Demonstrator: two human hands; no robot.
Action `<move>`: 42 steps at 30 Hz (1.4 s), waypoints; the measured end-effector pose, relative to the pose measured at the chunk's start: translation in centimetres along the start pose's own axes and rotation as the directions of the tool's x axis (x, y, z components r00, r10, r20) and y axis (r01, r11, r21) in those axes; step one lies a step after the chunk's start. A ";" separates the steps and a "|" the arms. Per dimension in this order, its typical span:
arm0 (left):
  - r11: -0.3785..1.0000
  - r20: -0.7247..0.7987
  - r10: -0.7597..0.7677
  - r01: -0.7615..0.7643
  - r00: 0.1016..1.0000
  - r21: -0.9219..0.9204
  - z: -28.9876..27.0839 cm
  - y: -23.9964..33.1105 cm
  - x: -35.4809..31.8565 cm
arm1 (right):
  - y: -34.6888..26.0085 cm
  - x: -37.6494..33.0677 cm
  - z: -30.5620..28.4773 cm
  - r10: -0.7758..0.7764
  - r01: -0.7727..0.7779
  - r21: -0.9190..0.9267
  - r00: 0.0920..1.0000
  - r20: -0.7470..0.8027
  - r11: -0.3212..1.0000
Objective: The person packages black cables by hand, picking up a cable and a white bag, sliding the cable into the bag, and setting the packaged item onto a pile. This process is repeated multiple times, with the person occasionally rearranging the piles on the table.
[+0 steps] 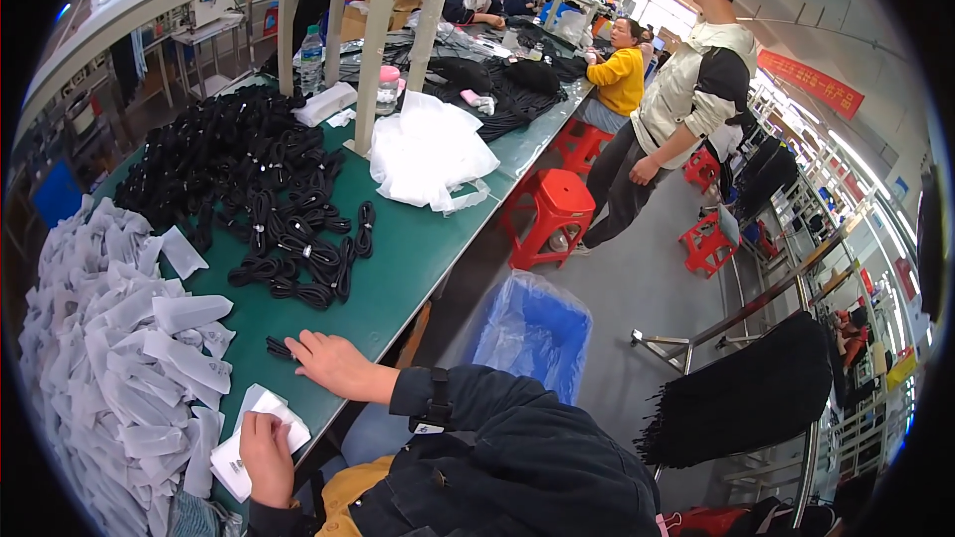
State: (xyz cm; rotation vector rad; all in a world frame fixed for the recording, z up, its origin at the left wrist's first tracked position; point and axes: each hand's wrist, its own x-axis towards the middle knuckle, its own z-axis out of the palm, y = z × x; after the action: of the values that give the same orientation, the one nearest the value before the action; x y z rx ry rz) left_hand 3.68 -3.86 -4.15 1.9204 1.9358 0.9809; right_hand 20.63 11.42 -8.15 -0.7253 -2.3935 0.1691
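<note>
My left hand (267,459) is closed on a small white pouch (231,465) at the near edge of the green table, with the fingers pressed on its upper part. Just beyond it, my right hand (340,366) reaches over the tabletop, its fingers on a small black coiled cable (279,348). Part of that cable is hidden under the fingers. A heap of tied black cables (239,159) covers the table farther away. Left of my hands is a large pile of translucent white pouches (129,338).
A white plastic bag (428,154) lies by the shelf post (380,50). Beside the table stand a blue bin (532,338) with a clear liner and a red stool (552,211). Black fabric (746,388) hangs on a rack at right. A person (691,89) stands in the aisle; others sit along the table.
</note>
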 end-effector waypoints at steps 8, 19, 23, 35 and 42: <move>1.000 -0.105 0.017 -0.018 0.994 -0.011 1.3 -1.4 -0.4 | -0.6 0.1 -0.4 0.144 -0.123 0.265 0.988 -0.061 0.956; 1.000 -0.135 0.008 -0.006 0.991 0.021 0.5 0.7 0.0 | -1.5 -0.7 -2.9 0.145 -0.148 0.533 0.988 0.047 0.833; 0.996 -0.128 0.047 -0.038 0.991 0.077 0.5 0.3 -0.2 | -1.9 -1.0 -3.1 0.129 -0.144 0.528 0.989 0.066 0.837; 0.956 -0.149 -0.184 0.142 0.971 -0.257 0.6 -0.7 -0.6 | -3.7 -1.8 -5.4 -0.060 0.017 0.390 0.993 0.098 0.921; 0.936 -0.182 -0.143 0.073 0.973 -0.345 0.2 -0.2 0.0 | -2.9 -1.4 -5.9 -0.186 0.116 0.331 0.964 0.189 0.936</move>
State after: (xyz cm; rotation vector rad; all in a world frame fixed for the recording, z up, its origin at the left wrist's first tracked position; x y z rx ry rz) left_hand 3.65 -3.79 -4.44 1.5586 1.8078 1.4191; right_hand 23.74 7.86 -3.39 -0.3845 -2.5309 0.5821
